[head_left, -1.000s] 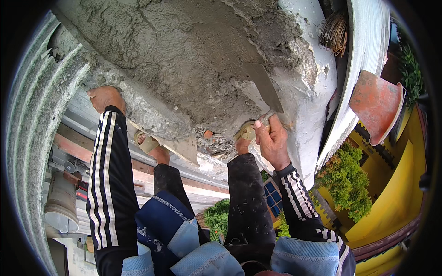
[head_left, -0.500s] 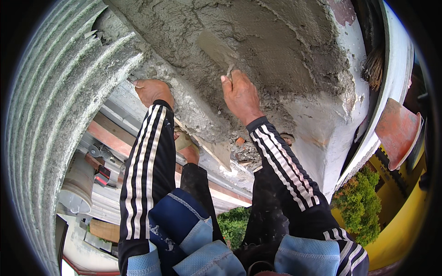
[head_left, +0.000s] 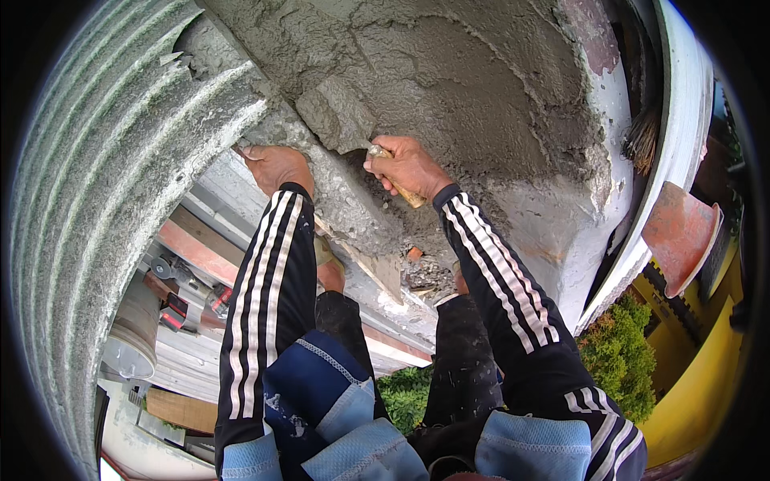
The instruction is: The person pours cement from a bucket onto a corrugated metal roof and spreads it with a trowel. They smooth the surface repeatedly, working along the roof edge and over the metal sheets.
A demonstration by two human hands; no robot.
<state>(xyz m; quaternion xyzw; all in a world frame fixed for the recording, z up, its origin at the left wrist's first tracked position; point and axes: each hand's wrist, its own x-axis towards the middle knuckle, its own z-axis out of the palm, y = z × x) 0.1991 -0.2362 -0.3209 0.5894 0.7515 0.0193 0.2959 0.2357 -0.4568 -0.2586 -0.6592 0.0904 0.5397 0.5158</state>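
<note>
My right hand [head_left: 407, 166] is closed round the wooden handle of a trowel [head_left: 410, 194]. The trowel's blade is coated with grey mortar [head_left: 335, 114] and lies toward the left side of the wet surface. Wet mortar [head_left: 473, 88] spreads over the slope ahead, with ridges and smoother patches. My left hand [head_left: 279, 169] is curled at the mortar-crusted ledge [head_left: 341, 188], next to the ragged end of the corrugated sheet. Its thumb shows, but the other fingers are mostly hidden, so what it grips cannot be made out.
Corrugated roofing [head_left: 104, 176] curves along the left. Below it are a bucket [head_left: 132, 333] and a power tool [head_left: 174, 311]. A reddish bucket [head_left: 680, 238] stands at the right, near a bristle brush [head_left: 642, 144]. Between my feet lie rubble and a brick fragment [head_left: 414, 253].
My right hand has moved slightly down and left and turned the trowel, so its handle now shows. The blade has shifted left, with a mortar lump there. My left hand stays at the ledge.
</note>
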